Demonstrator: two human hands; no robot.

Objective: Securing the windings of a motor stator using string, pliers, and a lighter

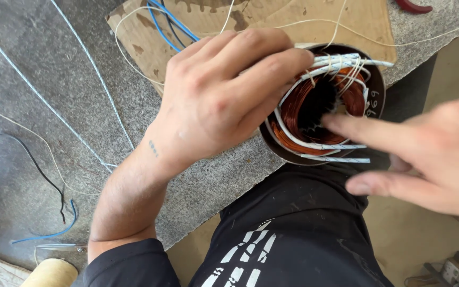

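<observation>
A motor stator (322,106) with copper windings and white-sleeved leads (341,64) is set at the edge of a grey felt-covered bench (38,64). It is gripped along its near side by the left hand (219,98). The right hand (426,154) is held loosely open just beside it, forefinger extended over the windings.

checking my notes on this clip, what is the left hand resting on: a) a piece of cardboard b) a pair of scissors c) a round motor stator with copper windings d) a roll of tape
c: the left hand lies over the rim of the round motor stator with copper windings and white sleeved leads, at the edge of the grey felt-covered bench.
</observation>
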